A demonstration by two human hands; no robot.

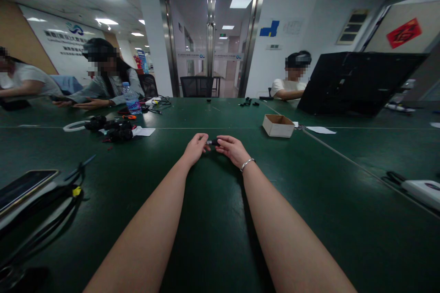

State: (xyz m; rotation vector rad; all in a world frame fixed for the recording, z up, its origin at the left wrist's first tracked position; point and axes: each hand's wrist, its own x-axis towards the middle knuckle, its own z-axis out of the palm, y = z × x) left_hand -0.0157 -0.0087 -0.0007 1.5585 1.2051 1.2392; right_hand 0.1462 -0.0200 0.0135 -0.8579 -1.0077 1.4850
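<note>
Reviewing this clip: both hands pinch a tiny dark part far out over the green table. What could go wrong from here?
1. The small black part is held only by fingertips of the left hand and right hand; a slip in grip could drop it, and it might be hard to spot on the dark green table.
2. Both arms are stretched far out, so fine control may suffer.
3. The open cardboard box sits near the right hand and could be knocked.

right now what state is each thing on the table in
small black part: pinched between both hands just above the table
left hand: fingertips closed on the part
right hand: fingertips closed on the part, bracelet on wrist
cardboard box: open, upright
laptop: lid up, back toward camera
water bottle: upright, capped
phone: lying flat, screen dark
glass doors: shut
</note>
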